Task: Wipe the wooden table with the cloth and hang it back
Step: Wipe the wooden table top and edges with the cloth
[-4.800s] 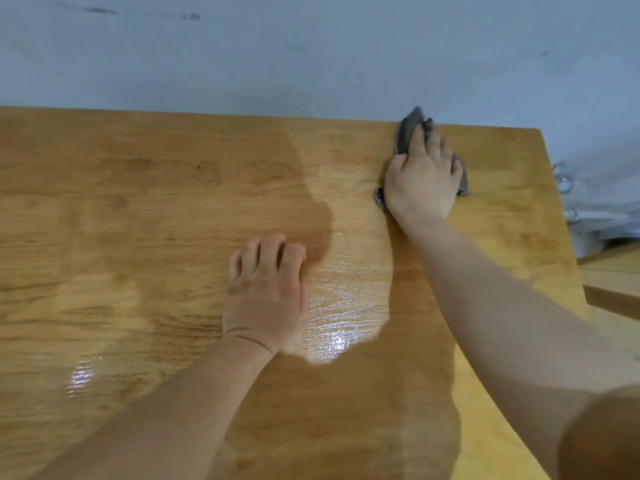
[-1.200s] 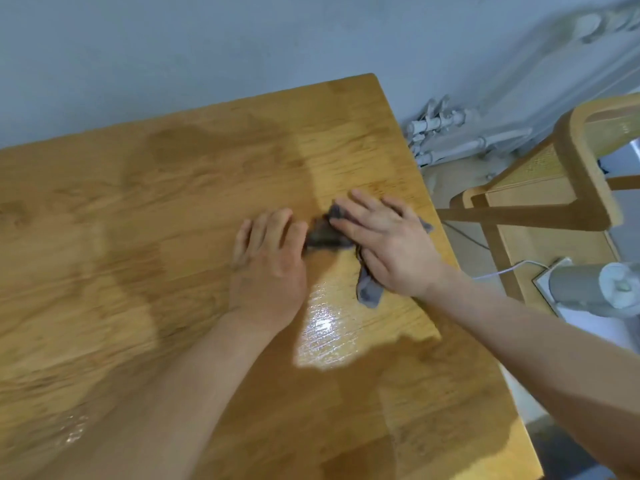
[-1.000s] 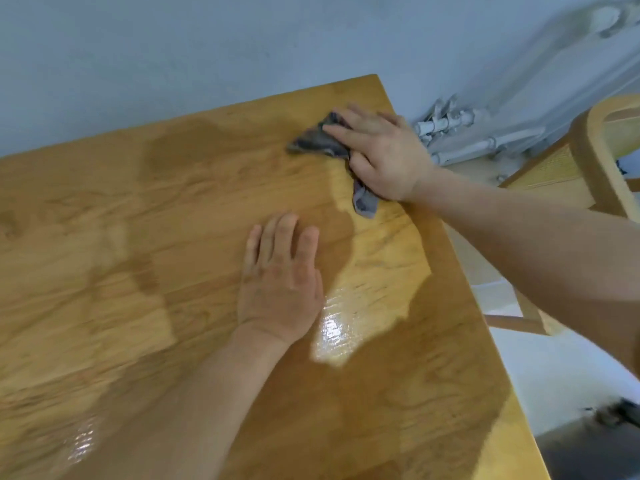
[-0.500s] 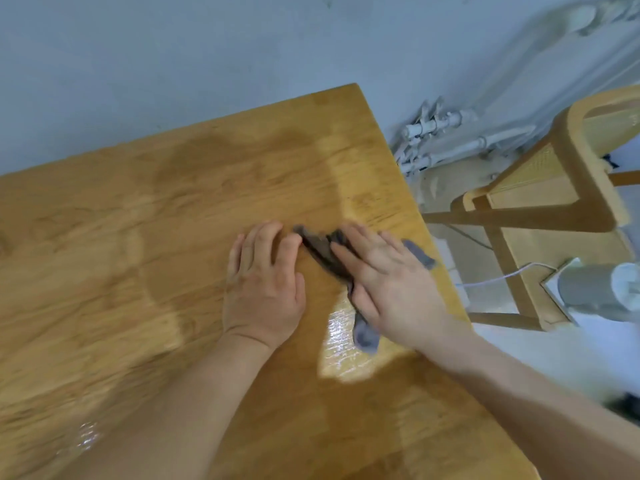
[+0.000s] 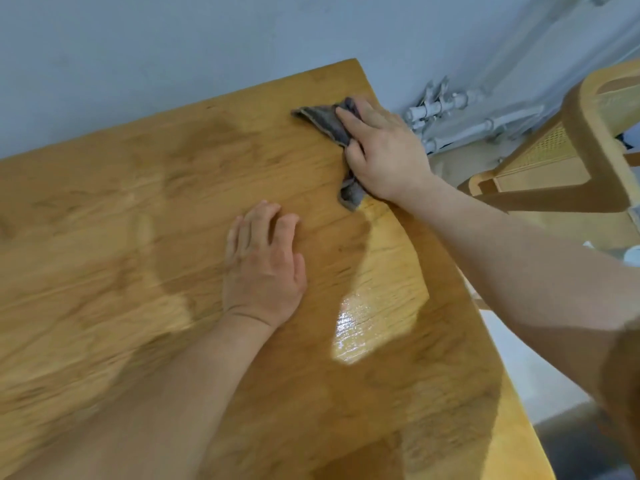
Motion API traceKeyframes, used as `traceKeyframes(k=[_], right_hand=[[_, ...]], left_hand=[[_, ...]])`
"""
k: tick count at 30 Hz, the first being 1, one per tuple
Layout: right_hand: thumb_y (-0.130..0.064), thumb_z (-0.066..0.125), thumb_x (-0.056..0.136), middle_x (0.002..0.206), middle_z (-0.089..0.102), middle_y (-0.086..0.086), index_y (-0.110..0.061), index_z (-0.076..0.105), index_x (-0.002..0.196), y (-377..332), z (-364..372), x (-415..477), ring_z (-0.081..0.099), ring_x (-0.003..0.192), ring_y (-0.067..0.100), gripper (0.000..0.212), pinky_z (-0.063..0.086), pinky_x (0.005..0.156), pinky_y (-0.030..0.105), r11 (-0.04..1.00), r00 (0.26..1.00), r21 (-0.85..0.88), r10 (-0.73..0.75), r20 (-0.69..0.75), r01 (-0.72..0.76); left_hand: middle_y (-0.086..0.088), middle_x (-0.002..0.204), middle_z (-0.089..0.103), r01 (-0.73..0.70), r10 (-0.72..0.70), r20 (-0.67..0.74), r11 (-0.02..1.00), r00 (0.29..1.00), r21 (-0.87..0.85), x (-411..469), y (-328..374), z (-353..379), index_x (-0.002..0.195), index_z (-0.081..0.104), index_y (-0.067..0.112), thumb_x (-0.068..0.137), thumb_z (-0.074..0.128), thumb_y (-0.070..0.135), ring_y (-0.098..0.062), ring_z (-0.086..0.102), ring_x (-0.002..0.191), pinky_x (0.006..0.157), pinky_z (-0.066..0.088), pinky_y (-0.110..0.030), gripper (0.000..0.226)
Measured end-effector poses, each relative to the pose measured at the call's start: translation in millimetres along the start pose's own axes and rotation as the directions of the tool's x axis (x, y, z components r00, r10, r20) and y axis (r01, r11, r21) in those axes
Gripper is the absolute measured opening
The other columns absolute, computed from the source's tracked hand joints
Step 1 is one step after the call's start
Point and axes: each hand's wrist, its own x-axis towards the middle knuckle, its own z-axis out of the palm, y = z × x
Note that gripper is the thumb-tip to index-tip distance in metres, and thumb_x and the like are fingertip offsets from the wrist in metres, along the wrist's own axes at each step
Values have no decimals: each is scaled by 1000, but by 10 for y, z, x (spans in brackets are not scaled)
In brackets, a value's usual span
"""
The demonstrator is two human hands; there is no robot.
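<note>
Two bare hands rest on the wooden table (image 5: pixel 145 258). At about one o'clock from the table's middle, near the far right corner, the right hand (image 5: pixel 384 157) presses the grey cloth (image 5: pixel 325 124) flat on the wood, fingers curled over it. At centre, the left hand (image 5: pixel 265 268) lies palm down, fingers spread, holding nothing. At three o'clock, beyond the edge, stands a wooden chair (image 5: pixel 585 157).

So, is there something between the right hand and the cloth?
No. The right hand already presses the grey cloth flat on the wooden table, near its far right corner; nothing lies between them.
</note>
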Motion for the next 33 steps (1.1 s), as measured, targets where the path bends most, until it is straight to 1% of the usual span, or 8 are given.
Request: traceKeyframes(k=[4, 7, 11, 15, 19, 23, 28, 33], right_hand=[[-25, 36, 89, 148, 43, 18, -5, 51, 137, -97, 3, -439, 42, 135, 33, 54, 36, 108, 47, 999, 998, -17, 30, -61, -31], [-20, 44, 86, 153, 38, 14, -8, 51, 139, -310, 25, -1455, 37, 141, 30, 54, 29, 114, 47, 998, 1000, 55, -9, -23, 10], [-14, 43, 87, 151, 40, 11, -11, 55, 137, -654, 4, -2701, 36, 142, 26, 52, 37, 110, 50, 991, 994, 98, -95, 48, 90], [-21, 49, 82, 150, 43, 7, -16, 57, 135, -436, -41, -2677, 40, 139, 24, 54, 36, 110, 48, 969, 968, 98, -234, 86, 226], [-25, 42, 87, 148, 46, 12, -11, 56, 136, -186, -70, -1690, 42, 138, 29, 52, 37, 108, 49, 995, 997, 74, 73, -27, -71], [-25, 39, 89, 148, 44, 16, -9, 53, 137, -175, -43, -1200, 39, 138, 32, 53, 35, 110, 48, 975, 973, 41, 223, -64, -220], [-25, 38, 90, 153, 39, 12, -11, 50, 141, -549, 26, -2366, 33, 143, 28, 54, 24, 117, 47, 960, 961, 80, 273, -46, -269], [-25, 40, 87, 154, 36, 5, -15, 51, 140, -497, -30, -3636, 31, 144, 23, 56, 16, 120, 38, 946, 947, 58, 318, 34, -320]], left_hand=[[-12, 127, 49, 4, -4, -10, 1000, 1000, 2, -30, 15, -8, 115, 55, 14, 77, 39, 21, -31, 42, 127, 108, 31, -50, 42], [-12, 128, 48, -6, 6, -12, 1000, 1000, -9, -33, 11, -1, 115, 54, 14, 78, 38, 21, -32, 42, 126, 109, 29, -50, 41], [-13, 126, 49, 1, -1, -29, 1000, 1000, -13, -13, 2, 9, 115, 54, 14, 76, 39, 20, -34, 43, 125, 107, 31, -51, 41], [-15, 130, 48, -19, 19, 13, 1000, 1000, -1, -50, 11, 20, 118, 52, 13, 79, 33, 23, -36, 40, 129, 109, 28, -52, 44], [-17, 141, 40, -3, 2, 65, 1000, 998, 29, -95, 49, 9, 128, 46, 11, 82, 28, 28, -34, 29, 137, 115, 20, -49, 52], [-13, 153, 27, -26, 25, 106, 1000, 994, 10, -526, 260, 44, 141, 35, 12, 91, 21, 32, -28, 20, 143, 117, 11, -45, 55], [-10, 153, 31, -99, 97, 140, 995, 985, 7, -823, 323, 62, 143, 37, 13, 93, 27, 30, -25, 25, 142, 116, 13, -42, 54], [-5, 159, 17, -105, 101, 200, 994, 974, 9, -825, 295, 6, 149, 23, 17, 96, 19, 34, -19, 10, 147, 118, 4, -39, 56]])
